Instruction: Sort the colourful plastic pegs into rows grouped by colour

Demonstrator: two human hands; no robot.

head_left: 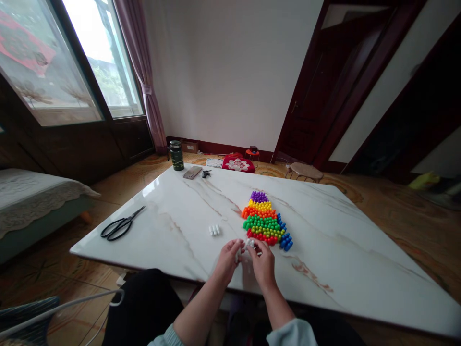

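Note:
A block of small coloured beads [266, 220], in rows of purple, yellow, orange, green, red and blue, lies on the white marble table [324, 240]. Just in front of it my left hand [227, 262] and my right hand [264, 263] meet above the table's near edge. Both hands have their fingers pinched on small white pieces [248, 244] held between them. A short strip of white beads [214, 230] lies on the table a little to the left of my hands.
Black scissors [121, 226] lie near the table's left edge. At the far left corner stand a dark green bottle [176, 155], a phone [192, 172] and a small black object [206, 173]. A bed is at the left, a low stool and red cushion beyond the table.

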